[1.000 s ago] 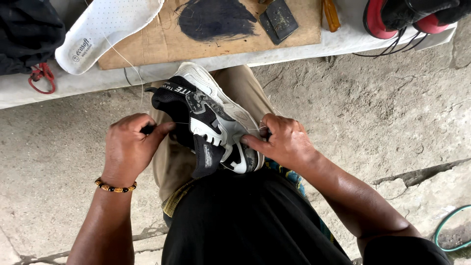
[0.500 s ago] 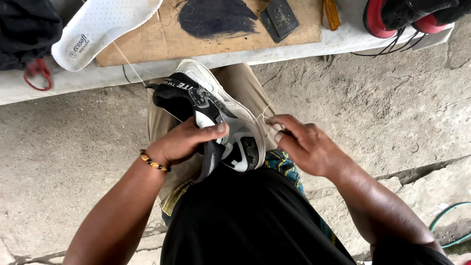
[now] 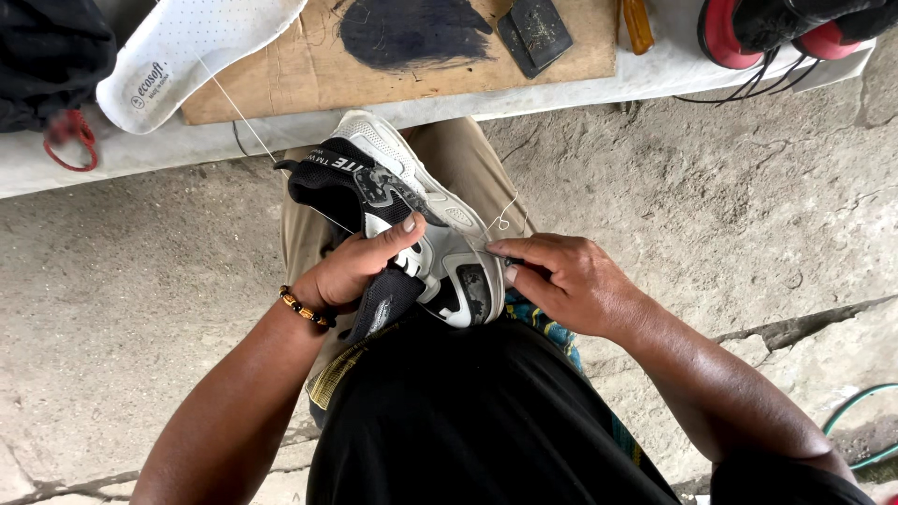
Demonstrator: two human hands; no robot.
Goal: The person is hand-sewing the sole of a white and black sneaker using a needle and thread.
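Both hands work on a black-and-white sneaker point(image 3: 412, 224) resting on my lap. My left hand point(image 3: 360, 271) is clenched around its collar and tongue, thumb pressed onto the upper; my right hand point(image 3: 561, 281) pinches a pale thread point(image 3: 505, 217) against the toe-end side panel, where a small loop stands above the seam. I judge the step in hand to be hand-stitching the upper to the sole, mid-stitch; the next move calls for drawing the loop taut while the left hand steadies the shoe. I cannot make out a needle; the fingertips hide the stitch point. Beyond the knees, the counter point(image 3: 599, 79) carries a white insole point(image 3: 187, 51), a stained wooden board point(image 3: 281, 84), and a red-and-black shoe point(image 3: 786, 23), cut off by the frame.
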